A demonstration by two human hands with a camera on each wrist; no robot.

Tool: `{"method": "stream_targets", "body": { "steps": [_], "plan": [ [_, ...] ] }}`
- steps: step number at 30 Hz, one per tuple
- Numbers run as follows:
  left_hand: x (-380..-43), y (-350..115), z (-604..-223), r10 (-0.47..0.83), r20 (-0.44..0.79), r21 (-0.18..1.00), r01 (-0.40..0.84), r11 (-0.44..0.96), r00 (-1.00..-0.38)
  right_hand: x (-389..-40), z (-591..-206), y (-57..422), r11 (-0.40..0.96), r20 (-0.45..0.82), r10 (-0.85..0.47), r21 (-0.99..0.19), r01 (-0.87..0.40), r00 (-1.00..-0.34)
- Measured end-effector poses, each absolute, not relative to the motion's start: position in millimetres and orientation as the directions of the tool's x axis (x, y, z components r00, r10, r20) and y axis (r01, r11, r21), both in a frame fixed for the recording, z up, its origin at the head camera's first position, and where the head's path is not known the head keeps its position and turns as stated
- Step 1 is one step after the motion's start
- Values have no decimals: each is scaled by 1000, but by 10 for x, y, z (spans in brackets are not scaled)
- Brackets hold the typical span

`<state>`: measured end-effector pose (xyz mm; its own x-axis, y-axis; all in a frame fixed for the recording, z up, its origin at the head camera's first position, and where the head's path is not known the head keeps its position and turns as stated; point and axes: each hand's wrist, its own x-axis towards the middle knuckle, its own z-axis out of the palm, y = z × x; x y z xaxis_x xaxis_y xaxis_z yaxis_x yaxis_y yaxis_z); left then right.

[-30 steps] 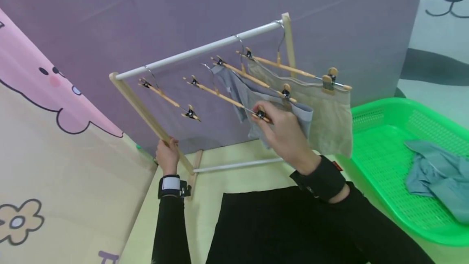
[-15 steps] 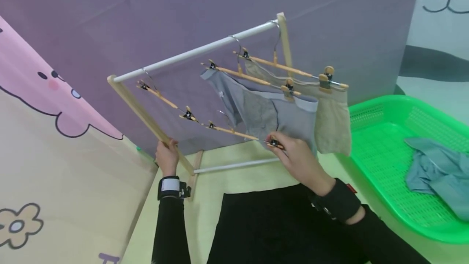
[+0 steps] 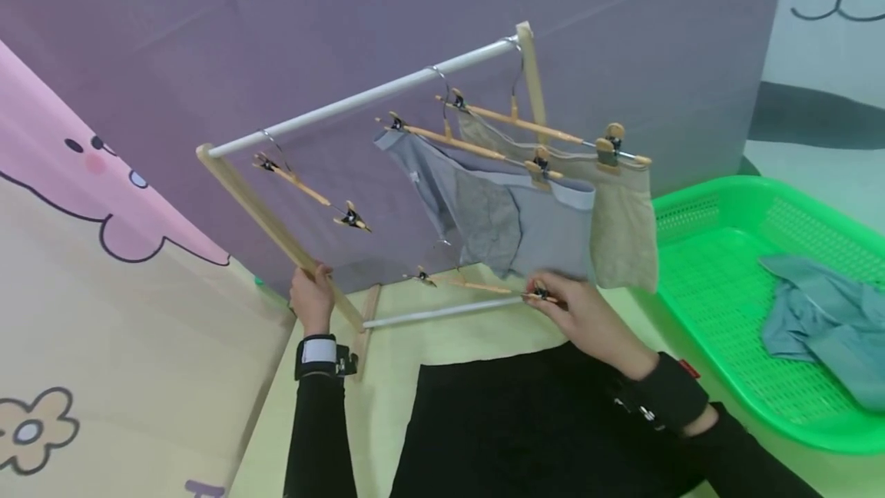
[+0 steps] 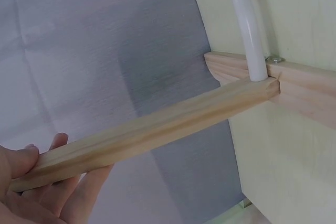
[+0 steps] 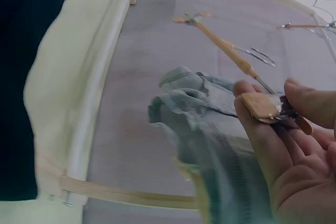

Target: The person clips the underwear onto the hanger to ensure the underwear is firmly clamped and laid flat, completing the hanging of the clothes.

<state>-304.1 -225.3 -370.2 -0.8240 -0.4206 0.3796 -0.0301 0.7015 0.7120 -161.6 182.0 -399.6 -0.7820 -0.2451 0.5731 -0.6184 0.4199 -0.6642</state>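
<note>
My left hand [image 3: 311,300] grips the slanting wooden side post [image 3: 266,217] of a small clothes rack, thumb on one side and fingers on the other. Low in front of the rack, my right hand [image 3: 591,321] pinches the clip [image 5: 258,106] at one end of a bare wooden clip hanger [image 3: 487,287]. That hanger is off the rail, its hook pointing away from me. Just above and behind it hang grey-blue shorts [image 3: 553,229], clipped to another hanger. A beige garment [image 3: 622,229] hangs behind them at the rail's right end.
The white top rail [image 3: 353,101] also carries a bare clip hanger [image 3: 304,189] at the left. On the right, a green plastic basket [image 3: 698,321] holds a crumpled teal cloth [image 3: 816,313]. A purple-grey wall panel [image 3: 387,14] stands close behind the rack.
My right hand has drawn the bare hanger down and to the right, away from the rail. The grey-blue shorts now hang more fully in view. My left hand stays on the post.
</note>
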Motion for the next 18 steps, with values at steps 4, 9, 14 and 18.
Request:
{"method": "stream_targets", "body": {
  "steps": [4,9,14,18],
  "plan": [
    [-3022,-2256,-3672,-429,371,715,-42,698,-824,-1620,-4092,1852,369,516,-294,-715,-594,-805],
    [-3012,-2263,-3662,-423,406,698,-23,715,-810,-1611,-4170,1875,345,421,-355,-771,-536,-835],
    [-2991,-2262,-3658,-412,387,699,-29,715,-825,-1617,-4254,1903,370,366,-412,-770,-520,-835],
    [-2905,-2254,-3757,-368,329,736,-8,677,-870,-1608,-4317,1925,359,352,-437,-776,-519,-828]
  ]
}}
